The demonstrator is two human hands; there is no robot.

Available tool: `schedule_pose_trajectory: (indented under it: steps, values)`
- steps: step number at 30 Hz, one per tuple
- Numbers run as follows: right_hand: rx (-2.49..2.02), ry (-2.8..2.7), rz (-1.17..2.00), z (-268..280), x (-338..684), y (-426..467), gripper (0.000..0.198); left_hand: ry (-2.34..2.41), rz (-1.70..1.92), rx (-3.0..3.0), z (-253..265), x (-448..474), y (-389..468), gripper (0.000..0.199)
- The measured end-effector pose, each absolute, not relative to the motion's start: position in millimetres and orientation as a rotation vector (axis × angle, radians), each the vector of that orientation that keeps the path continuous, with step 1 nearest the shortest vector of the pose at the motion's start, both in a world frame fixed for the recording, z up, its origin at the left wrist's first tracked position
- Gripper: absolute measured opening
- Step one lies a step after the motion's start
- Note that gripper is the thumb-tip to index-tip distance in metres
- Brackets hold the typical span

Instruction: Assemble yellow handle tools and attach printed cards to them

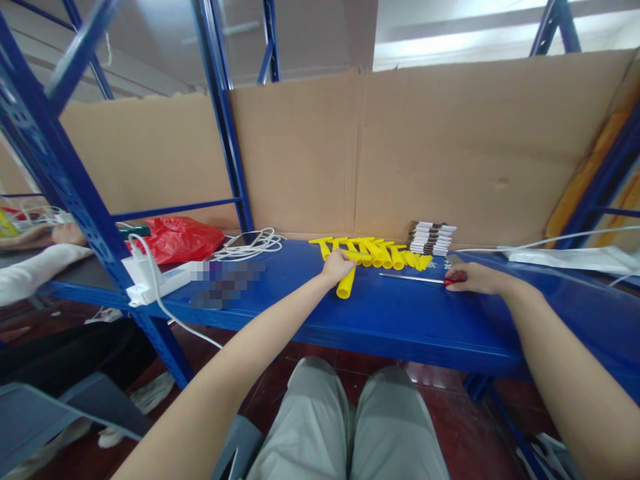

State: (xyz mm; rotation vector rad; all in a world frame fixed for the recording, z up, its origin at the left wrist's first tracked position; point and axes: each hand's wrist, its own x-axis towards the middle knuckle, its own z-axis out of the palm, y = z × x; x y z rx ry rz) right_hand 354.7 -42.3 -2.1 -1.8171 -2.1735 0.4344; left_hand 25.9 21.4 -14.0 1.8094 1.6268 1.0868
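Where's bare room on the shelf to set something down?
Bare: the front strip of the blue shelf, below the screwdriver, from the yellow piece in the left hand to the right hand; the patch between white cables and the row of yellow pieces. Crowded: the back, with that row and the white stack; the left end, by the red bag.

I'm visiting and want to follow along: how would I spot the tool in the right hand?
Find the blue shelf before the tall cardboard. There, in front of the white stack, the right hand holds the tool. Its red handle and thin metal shaft set it apart from the yellow parts.
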Motion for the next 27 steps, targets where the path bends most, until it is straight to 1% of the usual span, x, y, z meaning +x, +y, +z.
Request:
schedule_pose_trajectory:
  steps: [6,10,14,19,23,27]
  values:
    - [-1.856,-2.116,0.416,-2,354,-45,0.038,1.662,1.018,1.837,-12,37,21,0.009]
    - [-1.850,-2.131,0.419,-1,352,-45,0.041,1.665,1.063,1.849,-17,37,20,0.010]
    - [-1.895,-2.094,0.360,-2,349,-45,0.047,1.681,1.084,1.874,-18,30,19,0.012]
    - [-1.895,-2.096,0.345,-2,349,-46,0.052,1.762,1.238,2.033,-10,14,12,0.002]
    - [-1.897,-2.095,0.332,-1,349,-46,0.055,1.847,1.281,2.027,-6,7,7,0.007]
    - [-1.860,-2.133,0.340,-2,348,-45,0.055,1.837,1.278,2.098,-7,7,6,0.009]
